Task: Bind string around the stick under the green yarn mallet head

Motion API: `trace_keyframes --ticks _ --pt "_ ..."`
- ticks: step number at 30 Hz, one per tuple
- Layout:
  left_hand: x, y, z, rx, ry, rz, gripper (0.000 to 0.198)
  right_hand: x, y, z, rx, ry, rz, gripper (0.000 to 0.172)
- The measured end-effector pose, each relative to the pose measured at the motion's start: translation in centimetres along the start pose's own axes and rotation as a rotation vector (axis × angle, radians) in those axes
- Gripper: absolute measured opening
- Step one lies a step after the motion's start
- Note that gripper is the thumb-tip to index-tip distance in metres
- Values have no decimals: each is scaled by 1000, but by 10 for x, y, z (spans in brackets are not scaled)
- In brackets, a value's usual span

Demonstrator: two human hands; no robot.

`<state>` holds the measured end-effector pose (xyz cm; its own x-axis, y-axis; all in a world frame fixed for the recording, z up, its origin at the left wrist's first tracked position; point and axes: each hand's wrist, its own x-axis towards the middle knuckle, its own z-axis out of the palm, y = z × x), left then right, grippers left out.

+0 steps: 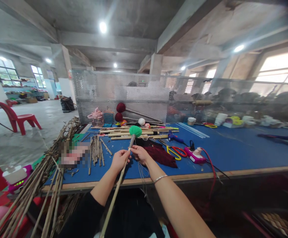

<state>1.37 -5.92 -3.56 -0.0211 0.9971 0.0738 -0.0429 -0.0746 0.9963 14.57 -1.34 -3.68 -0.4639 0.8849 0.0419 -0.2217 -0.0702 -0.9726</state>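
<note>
L hand (120, 161): closed round a pale stick (114, 200), a bit below its grey neck (132, 141).
R hand (139, 154): pinching same stick just above L hand, near base of neck (exact fingertip hold partly hidden); w/ silver bangle (161, 178) at wrist.
Stick: held tilted btwn both hands, over front edge of blue desk (233, 148); topped w/ green ball (135, 131), running down to bottom of view.
Thread (142, 170): hanging loose below R hand.
Maroon cloth (161, 156): crumpled on desk, just R of R hand.
Scissors (184, 152): lying beside cloth, yellow + red handles.
Power strip (195, 156): pink, further R, w/ plug in.
Short twigs (96, 152): lined up on desk, L of L hand.
Bamboo sticks (119, 135): laid crosswise, around/behind green ball.
Mallets (121, 107): w/ maroon heads, at back by mesh screen (94, 87).
Branch bundle (42, 168): far L, long, slanting past desk edge.
</note>
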Motion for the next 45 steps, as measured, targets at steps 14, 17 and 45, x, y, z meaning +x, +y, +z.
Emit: trace_keyframes --ticks 14,17,45 --pt "0 -4 1 187 128 82 31 0 0 1 -4 54 6 29" --pt "-1 -1 0 155 21 28 34 0 0 0 19 21 17 32" --pt "0 -5 3 40 90 85 39 1 0 0 -26 65 2 28"
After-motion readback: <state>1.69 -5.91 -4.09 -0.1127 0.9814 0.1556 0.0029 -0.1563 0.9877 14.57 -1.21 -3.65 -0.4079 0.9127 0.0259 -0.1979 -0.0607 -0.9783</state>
